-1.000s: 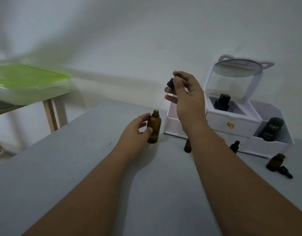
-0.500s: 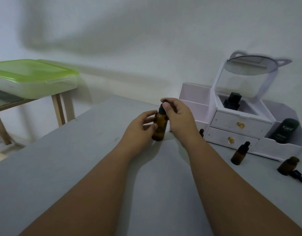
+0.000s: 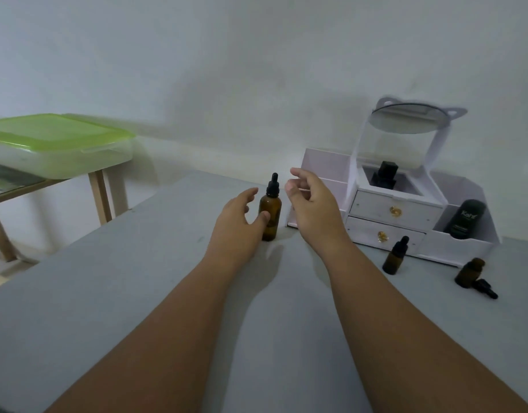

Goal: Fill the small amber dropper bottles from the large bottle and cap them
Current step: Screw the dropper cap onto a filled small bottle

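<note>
We note the capped large bottle (image 3: 270, 214) upright on the table (image 3: 137, 293), left hand (image 3: 237, 223) loosely beside it with thumb touching, right hand (image 3: 311, 205) open just right, clear of it.

black tube (image 3: 465, 219) in white organizer (image 3: 462, 245) — label reads "Kahf" | smaller print — illegible
</note>
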